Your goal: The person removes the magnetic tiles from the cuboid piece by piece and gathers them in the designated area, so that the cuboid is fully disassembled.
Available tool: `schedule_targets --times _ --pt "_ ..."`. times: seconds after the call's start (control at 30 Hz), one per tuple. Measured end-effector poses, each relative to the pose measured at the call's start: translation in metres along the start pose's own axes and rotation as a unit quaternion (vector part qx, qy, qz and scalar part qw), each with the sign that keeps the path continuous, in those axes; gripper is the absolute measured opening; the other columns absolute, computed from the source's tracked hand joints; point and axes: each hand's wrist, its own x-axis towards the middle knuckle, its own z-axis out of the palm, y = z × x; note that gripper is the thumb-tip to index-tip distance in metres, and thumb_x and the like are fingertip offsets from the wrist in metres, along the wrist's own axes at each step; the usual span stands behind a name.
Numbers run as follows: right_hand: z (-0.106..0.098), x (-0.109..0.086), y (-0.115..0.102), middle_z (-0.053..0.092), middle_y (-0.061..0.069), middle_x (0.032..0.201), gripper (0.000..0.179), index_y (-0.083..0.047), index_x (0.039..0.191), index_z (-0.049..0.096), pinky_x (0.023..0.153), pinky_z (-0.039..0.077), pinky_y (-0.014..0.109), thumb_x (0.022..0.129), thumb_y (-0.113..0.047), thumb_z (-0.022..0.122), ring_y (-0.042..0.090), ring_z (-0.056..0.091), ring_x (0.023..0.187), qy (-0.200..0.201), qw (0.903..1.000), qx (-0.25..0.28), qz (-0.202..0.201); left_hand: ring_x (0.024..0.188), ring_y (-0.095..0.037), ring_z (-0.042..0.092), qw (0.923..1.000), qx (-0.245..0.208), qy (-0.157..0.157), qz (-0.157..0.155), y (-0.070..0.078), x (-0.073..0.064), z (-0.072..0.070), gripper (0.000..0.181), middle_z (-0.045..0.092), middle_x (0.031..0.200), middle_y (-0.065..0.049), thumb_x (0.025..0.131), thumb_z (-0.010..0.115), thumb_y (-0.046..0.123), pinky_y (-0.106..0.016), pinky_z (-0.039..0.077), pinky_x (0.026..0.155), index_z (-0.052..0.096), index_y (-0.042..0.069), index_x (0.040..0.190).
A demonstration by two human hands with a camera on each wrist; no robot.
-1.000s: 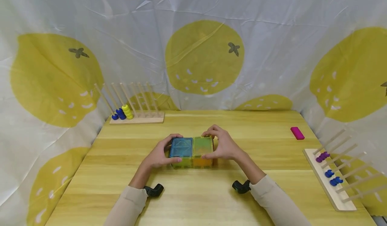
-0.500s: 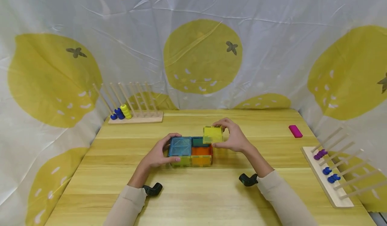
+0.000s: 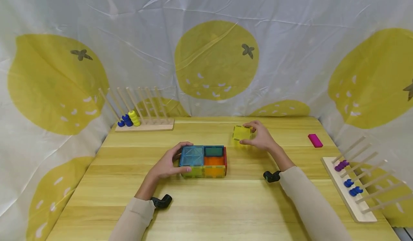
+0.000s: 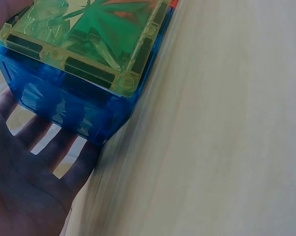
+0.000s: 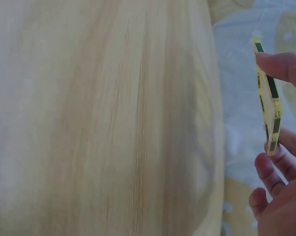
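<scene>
My left hand (image 3: pixel 166 165) grips the left end of a box built of translucent magnetic tiles (image 3: pixel 214 171). Its thumb lies along the front and its fingers reach round the back. A blue tile (image 3: pixel 191 156) covers the left half; the right half is uncovered and shows orange inside. In the left wrist view, fingers spread against the blue end wall (image 4: pixel 64 101). My right hand (image 3: pixel 260 137) pinches a square yellow magnetic tile (image 3: pixel 241 133) by its edges, behind and right of the box. The right wrist view shows this yellow tile (image 5: pixel 269 105) nearly edge-on between thumb and fingers.
A wooden peg rack (image 3: pixel 151 126) with blue and yellow beads stands at the back left. Another peg rack (image 3: pixel 350 198) with purple and blue beads stands at the right edge. A pink block (image 3: pixel 315 140) lies at the back right. A lemon-print cloth (image 3: pixel 219 61) hangs behind the table.
My right hand has lifted the yellow tile off the box's right half and carried it back and to the right. My left hand stays on the box.
</scene>
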Motion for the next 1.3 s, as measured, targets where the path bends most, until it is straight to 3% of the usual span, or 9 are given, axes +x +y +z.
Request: schedule_targets --times 0.37,0.57,0.7,0.87,1.1,1.3 --pt "0.007 0.023 0.02 0.051 0.013 0.127 0.08 -0.005 0.147 0.056 0.075 0.038 0.041 0.081 -0.037 0.089 0.027 0.043 0.093 -0.027 0.9992 -0.021 0.022 0.131 -0.027 0.057 0.9998 -0.019 0.0 -0.003 -0.003 0.0 0.0 0.078 0.048 0.154 -0.006 0.087 0.082 0.015 -0.028 0.046 0.111 0.042 0.018 0.154" --pt "0.012 0.03 0.03 0.052 0.014 0.125 0.068 -0.006 0.14 0.061 0.077 0.036 0.043 0.084 -0.035 0.087 0.027 0.043 0.095 -0.031 0.9987 -0.027 0.031 0.13 -0.024 0.057 0.9998 -0.022 -0.002 -0.001 -0.005 0.0 0.002 0.078 0.048 0.154 -0.007 0.087 0.082 0.014 -0.027 0.047 0.11 0.041 0.017 0.154" --pt "0.012 0.034 0.029 0.053 0.016 0.138 0.059 -0.008 0.14 0.062 0.085 0.041 0.046 0.089 -0.031 0.082 0.031 0.046 0.102 -0.046 0.9979 -0.026 0.038 0.13 -0.025 0.057 0.9997 -0.023 0.0 0.0 -0.004 -0.001 0.001 0.078 0.048 0.154 -0.009 0.087 0.082 0.013 -0.026 0.047 0.109 0.041 0.016 0.154" --pt "0.011 0.039 0.025 0.039 0.02 0.159 0.058 -0.007 0.147 0.056 0.104 0.045 0.059 0.095 -0.026 0.075 0.041 0.053 0.121 -0.07 0.9964 -0.034 0.033 0.125 -0.028 0.06 0.9994 -0.031 0.014 0.003 -0.005 -0.002 0.001 0.079 0.049 0.151 -0.01 0.086 0.083 0.012 -0.028 0.05 0.106 0.043 0.013 0.153" --pt "0.006 0.036 0.02 0.027 0.025 0.165 0.066 -0.003 0.152 0.047 0.11 0.041 0.064 0.097 -0.03 0.073 0.046 0.049 0.131 -0.083 0.995 -0.049 0.027 0.122 -0.028 0.059 0.9977 -0.048 0.047 0.001 -0.011 -0.002 0.004 0.076 0.054 0.143 -0.011 0.082 0.087 0.01 -0.03 0.052 0.104 0.05 0.016 0.147" --pt "-0.001 0.019 0.01 0.032 0.023 0.162 0.076 -0.004 0.156 0.041 0.107 0.044 0.063 0.097 -0.04 0.072 0.044 0.052 0.129 -0.073 0.9964 -0.042 -0.009 0.125 -0.027 0.057 0.9963 -0.06 0.061 0.003 -0.01 -0.003 0.002 0.075 0.054 0.144 -0.012 0.082 0.086 0.01 -0.029 0.051 0.105 0.05 0.014 0.148"
